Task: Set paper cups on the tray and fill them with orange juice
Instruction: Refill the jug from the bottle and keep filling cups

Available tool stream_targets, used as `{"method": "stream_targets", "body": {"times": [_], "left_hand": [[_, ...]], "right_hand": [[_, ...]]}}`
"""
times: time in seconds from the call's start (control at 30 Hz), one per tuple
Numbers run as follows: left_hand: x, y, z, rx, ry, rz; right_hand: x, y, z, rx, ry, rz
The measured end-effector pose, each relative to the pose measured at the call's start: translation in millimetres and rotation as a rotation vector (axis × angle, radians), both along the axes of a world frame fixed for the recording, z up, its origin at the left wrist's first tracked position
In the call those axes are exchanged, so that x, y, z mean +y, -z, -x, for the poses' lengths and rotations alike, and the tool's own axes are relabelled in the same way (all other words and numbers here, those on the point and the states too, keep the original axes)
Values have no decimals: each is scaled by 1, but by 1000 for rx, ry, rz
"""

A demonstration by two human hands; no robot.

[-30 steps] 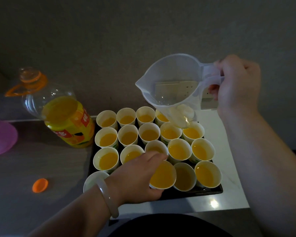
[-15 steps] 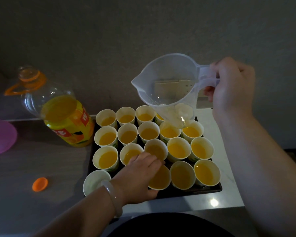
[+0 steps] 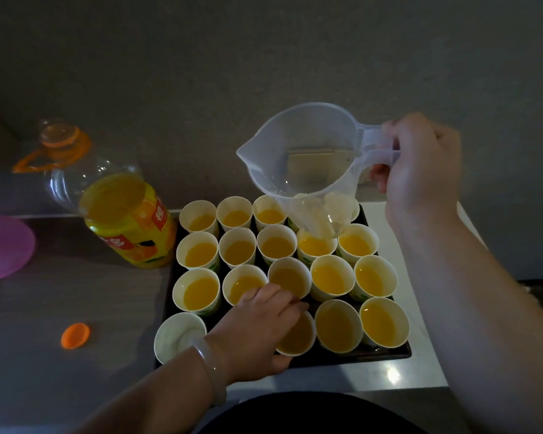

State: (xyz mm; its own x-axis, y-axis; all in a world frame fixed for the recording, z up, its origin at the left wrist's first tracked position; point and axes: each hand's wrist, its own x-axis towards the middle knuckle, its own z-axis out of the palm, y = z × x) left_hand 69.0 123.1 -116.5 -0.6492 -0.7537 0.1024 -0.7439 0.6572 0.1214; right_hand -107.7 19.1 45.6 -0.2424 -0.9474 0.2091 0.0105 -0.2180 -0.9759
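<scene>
Cups: on the tray in rows of five, nearly all holding juice; only the row nearest the person is unfinished.
Left hand: fingers curled over the rim of the front cup, thumb at its near side, holding it. Over the last second it has kept that hold and drawn closer over the cup's mouth.
Empty cup: front-left corner, white inside, no juice, as it was a second ago.
Hidden spot: the hand covers the place between the empty cup and the front cup, so I cannot tell whether a cup stands there.
Right hand: wrapped round the handle of the jug, holding it above the back rows.
Jug: clear and tipped spout-left, with nothing visible inside. It has hung at much the same tilt for the last second, with no stream.
Meaning: pouring looks stalled for want of juice. I judge the jug needs a refill before the empty cup can be filled, so the task is near its end but not done.
Tray: black, with cups packed close.
Counter: dark grey on the left; the tray's right side lies over a white slab with a glare spot.
Cap: orange, on the counter, apart from the tray.
Bottle: just beside the tray's back-left corner, partly full.
Disc: pink, cut off at the left edge.
Wall: plain grey, close behind; the room is dim.
</scene>
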Motion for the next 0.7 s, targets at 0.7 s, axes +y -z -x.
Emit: {"method": "stream_targets", "body": {"times": [0.7], "left_hand": [[-31, -49, -54, 684, -232, 242]], "right_hand": [[-4, 15, -50, -149, -3, -242]]}}
